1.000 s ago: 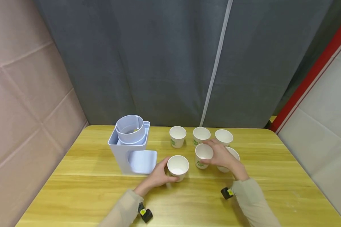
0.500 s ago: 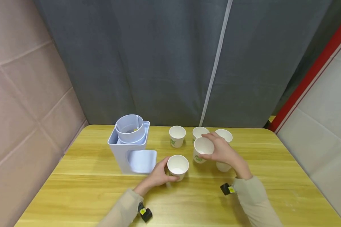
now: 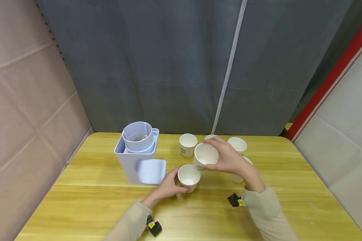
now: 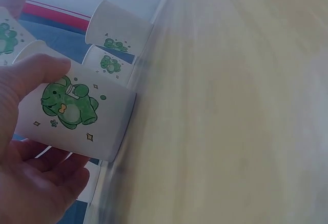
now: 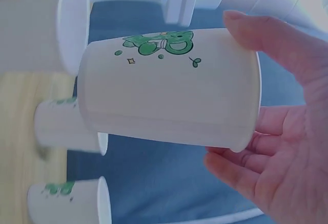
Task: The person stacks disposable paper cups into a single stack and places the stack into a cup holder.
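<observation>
So far only two cups are in play — my left hand (image 3: 169, 186) curls round the near cup (image 3: 188, 177), which stands on the wooden table (image 3: 93, 197) just right of the pale dispenser stand (image 3: 138, 157), thumb on one side of its wall and fingers on the other, as the left wrist view shows over the green elephant print. My right hand (image 3: 232, 162) grips the lifted cup (image 3: 205, 156) by its side, thumb above and fingers wrapped below, mouth tilted toward me; it hangs clear of the table, just above and to the right of the near cup, not yet touching it as far as I can tell. I judge the work as barely begun: no cup is nested in another yet. Left standing on the far side are the far-left cup (image 3: 188, 144), a cup half hidden behind my fingers (image 3: 210, 137), the far-right cup (image 3: 237, 144) and one more mostly under my right hand (image 3: 238, 175) — all apart and upright.
</observation>
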Available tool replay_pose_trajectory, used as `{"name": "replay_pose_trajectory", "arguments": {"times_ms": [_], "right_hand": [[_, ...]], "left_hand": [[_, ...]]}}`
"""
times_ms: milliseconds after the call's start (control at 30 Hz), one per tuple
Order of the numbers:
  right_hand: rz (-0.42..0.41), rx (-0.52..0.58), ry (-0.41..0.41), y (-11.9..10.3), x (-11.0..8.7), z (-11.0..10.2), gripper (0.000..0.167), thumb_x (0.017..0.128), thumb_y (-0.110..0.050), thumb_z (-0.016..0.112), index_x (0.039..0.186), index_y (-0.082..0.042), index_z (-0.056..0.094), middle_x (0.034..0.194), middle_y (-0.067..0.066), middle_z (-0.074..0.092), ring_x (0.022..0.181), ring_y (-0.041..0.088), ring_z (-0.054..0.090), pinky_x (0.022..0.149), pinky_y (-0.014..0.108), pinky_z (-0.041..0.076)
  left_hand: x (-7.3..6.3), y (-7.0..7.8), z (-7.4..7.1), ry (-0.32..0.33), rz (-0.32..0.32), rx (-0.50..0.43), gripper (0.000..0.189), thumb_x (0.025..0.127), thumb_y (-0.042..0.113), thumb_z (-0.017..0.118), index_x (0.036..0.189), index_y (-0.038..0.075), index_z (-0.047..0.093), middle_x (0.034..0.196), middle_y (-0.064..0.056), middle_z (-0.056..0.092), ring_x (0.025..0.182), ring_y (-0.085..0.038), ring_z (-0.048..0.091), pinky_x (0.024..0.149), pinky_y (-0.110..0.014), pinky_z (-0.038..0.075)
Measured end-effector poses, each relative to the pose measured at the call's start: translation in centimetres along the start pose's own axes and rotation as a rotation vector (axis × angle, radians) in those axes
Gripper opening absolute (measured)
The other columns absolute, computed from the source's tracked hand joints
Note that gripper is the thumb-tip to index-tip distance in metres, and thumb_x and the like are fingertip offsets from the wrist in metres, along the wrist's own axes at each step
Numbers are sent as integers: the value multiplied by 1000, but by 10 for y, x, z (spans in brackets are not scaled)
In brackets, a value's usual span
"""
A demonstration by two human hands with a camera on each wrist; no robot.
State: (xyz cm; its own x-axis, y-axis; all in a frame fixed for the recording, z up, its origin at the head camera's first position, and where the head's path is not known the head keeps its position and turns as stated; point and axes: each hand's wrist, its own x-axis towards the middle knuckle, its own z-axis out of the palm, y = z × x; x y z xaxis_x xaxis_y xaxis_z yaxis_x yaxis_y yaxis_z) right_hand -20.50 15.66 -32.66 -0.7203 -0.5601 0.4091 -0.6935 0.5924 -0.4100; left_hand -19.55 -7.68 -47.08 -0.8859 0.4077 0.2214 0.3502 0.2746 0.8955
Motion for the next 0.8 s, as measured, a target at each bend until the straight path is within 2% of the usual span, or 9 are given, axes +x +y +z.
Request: {"name": "replay_pose_trajectory", "arguments": {"times_ms": [267,500,667,800], "right_hand": [[-65,71,-33,-13,8,8,68,64,-25,85,120,3,58,107,10,56,92,23,55,72,33,51],[-76,91,-85,-13,11,22,67,65,-27,84,120,0,58,112,10,56,95,21,55,75,33,50],[-64,111,-108,-10,10,33,68,64,-26,85,122,-2,58,116,11,56,99,23,55,77,36,51],[-86,129,-112,-8,9,40,68,64,-25,85,121,0,58,117,15,56,102,29,56,78,41,52]], "left_hand": [[-1,1,1,-8,14,23,68,66,14,83,124,-1,51,111,-9,62,101,-22,59,90,-34,45],[0,1,1,-17,7,1,66,68,15,82,124,0,51,113,-10,62,103,-24,59,92,-35,45],[-1,2,2,-23,-2,15,66,68,13,82,125,0,51,114,-9,61,104,-22,58,92,-34,45],[-3,13,1,-26,9,13,66,69,7,80,127,-3,49,117,-13,60,106,-26,57,93,-37,45]]}}
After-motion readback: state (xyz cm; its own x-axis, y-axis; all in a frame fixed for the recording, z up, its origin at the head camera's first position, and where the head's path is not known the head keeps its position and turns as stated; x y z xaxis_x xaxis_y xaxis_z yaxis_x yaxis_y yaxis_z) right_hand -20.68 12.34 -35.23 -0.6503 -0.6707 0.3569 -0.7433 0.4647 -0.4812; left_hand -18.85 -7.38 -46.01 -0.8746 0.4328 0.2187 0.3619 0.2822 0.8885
